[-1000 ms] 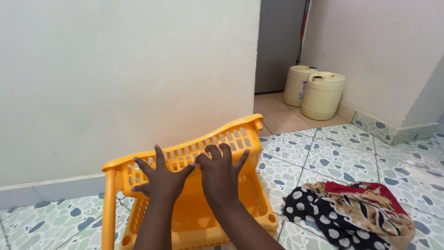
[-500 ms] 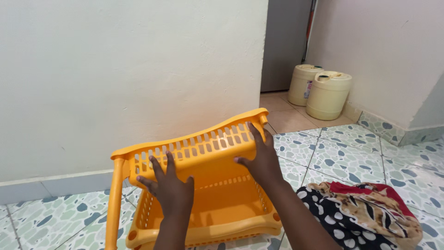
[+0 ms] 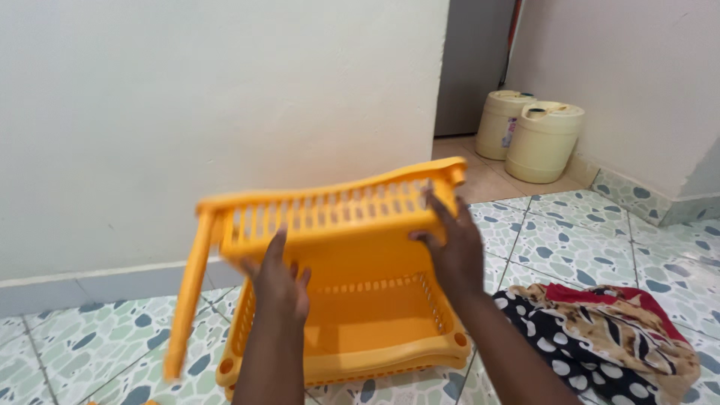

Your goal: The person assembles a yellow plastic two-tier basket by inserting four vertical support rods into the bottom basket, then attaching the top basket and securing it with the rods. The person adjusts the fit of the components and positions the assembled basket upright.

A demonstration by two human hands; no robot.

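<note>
Both hands hold a yellow plastic rack (image 3: 352,300) tilted up off the tiled floor (image 3: 570,232): left hand (image 3: 279,279) under its slatted top, right hand (image 3: 454,247) gripping the far edge. Patterned cloth (image 3: 607,330) lies right. An even two-sided grip seems best.

One yellow rack (image 3: 337,225), two cream jerrycans (image 3: 529,139), one patterned cloth (image 3: 607,330), two hands (image 3: 281,281).

2 cream jerrycans (image 3: 532,139) by far wall, small label (image 3: 510,132) on left one.
</note>
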